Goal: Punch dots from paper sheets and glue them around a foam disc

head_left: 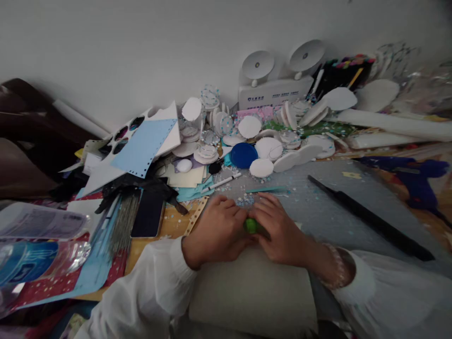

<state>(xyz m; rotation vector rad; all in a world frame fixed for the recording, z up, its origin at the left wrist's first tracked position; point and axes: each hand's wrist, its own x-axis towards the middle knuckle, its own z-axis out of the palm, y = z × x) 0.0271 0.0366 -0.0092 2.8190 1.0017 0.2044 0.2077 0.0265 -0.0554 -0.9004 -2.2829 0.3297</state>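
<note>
- A small green piece (251, 226) is held between the two hands, near the front edge of the grey mat (300, 209) and above a pale beige surface (254, 294).
- Colour: bright leaf green is shown at the rounded end; a darker, olive tone is seen toward the right fingers.
- Shape: a blunt, smooth-looking end is exposed; the remainder is covered by fingers, so full form and material cannot be told.
- Left hand (219, 230): fingers are curled inward, and the green piece is gripped at its left side.
- Right hand (278, 230): fingers are bent over, and the piece is pinched from the right.
- Just beyond the fingertips, small bluish beads (245, 200) are scattered; a thin teal strip (268, 189) is laid beside them.
- A black tool (374, 219) is placed on the mat, well apart from the right hand.
</note>
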